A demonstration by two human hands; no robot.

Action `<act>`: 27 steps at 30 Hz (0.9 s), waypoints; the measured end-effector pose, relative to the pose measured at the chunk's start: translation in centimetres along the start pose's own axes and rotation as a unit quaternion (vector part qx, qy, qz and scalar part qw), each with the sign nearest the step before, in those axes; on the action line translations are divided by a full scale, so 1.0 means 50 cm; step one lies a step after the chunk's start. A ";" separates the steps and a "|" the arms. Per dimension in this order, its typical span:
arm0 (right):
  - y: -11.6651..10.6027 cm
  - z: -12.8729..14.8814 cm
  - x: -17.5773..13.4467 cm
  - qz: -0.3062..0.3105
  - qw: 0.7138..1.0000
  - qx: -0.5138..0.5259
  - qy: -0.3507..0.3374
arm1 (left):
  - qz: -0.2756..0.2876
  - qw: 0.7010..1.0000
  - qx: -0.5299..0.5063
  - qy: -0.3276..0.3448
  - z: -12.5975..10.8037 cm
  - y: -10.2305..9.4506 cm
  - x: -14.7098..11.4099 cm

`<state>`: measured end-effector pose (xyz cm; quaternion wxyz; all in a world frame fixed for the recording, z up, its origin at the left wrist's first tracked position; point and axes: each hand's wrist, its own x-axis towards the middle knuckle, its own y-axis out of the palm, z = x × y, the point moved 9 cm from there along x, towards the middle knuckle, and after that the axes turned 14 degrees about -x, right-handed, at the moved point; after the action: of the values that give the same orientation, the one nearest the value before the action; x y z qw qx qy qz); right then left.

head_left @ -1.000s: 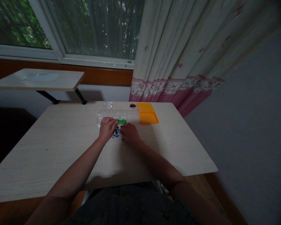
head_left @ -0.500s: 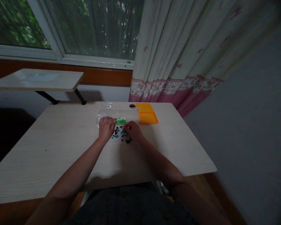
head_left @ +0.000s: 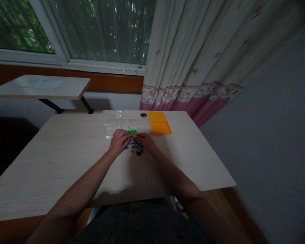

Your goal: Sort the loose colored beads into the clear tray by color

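Observation:
Small blue and black pieces point(head_left: 135, 145), too small to name, lie in a loose pile on the table. My left hand point(head_left: 119, 142) reaches over the pile's left side, its fingers pressed together at the tips. From the other side my right hand point(head_left: 146, 141) comes in with its fingertips pinched, almost meeting the left ones. Whatever the fingertips hold is too small to make out. Just beyond them, green pieces point(head_left: 132, 131) sit in the front of a clear plastic compartment box point(head_left: 112, 130). Part of the pile is hidden under my left hand.
An orange tray point(head_left: 161, 127) stands at the right end of the clear box, near a round hole point(head_left: 143, 115) in the table point(head_left: 73, 152). A raised shelf point(head_left: 73, 84) is at the back left. A curtain point(head_left: 167, 67) hangs behind the table.
My left hand has moved right from the clear box's edge, over the pieces and close to my right fingertips. My right hand has stayed almost in place.

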<state>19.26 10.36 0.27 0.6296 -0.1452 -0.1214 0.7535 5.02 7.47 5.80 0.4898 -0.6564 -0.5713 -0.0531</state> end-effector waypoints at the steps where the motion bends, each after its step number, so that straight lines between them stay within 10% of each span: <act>1: 0.001 0.004 -0.002 0.005 1.000 -0.005 -0.004 | 0.000 1.000 0.000 -0.005 0.002 0.000 0.000; 12: -0.044 0.036 0.001 -0.019 0.969 -0.240 -0.062 | -0.034 0.998 0.029 -0.043 0.030 -0.018 0.001; 27: -0.041 0.019 -0.066 0.274 0.869 -0.400 -0.100 | -0.092 0.983 0.074 -0.138 0.083 -0.040 -0.008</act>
<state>21.34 7.46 2.11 0.2700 -0.3362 -0.4298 0.7933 1.24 9.85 4.57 0.4468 -0.5639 -0.6936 0.0354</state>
